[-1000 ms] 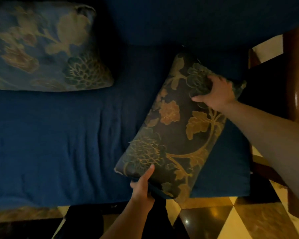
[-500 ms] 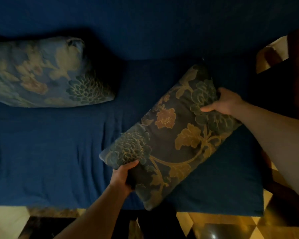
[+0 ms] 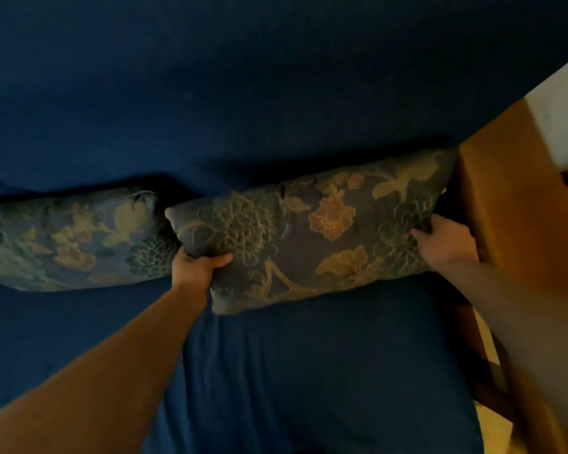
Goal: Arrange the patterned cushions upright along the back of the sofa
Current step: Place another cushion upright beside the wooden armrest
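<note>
The left hand [image 3: 199, 268] pinches the bottom left corner of the right cushion [image 3: 309, 237]. The right hand [image 3: 446, 242] grips its right end, next to the wooden armrest [image 3: 518, 208]. The cushion lies long-ways between both hands, side to side, against the sofa back [image 3: 243, 93]. Its left end touches the other cushion [image 3: 69, 239]. I think it sits a bit tilted, so the left corner needs pushing back.

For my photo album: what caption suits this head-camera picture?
Both hands, left and right, press a floral cushion against the blue sofa back.
</note>
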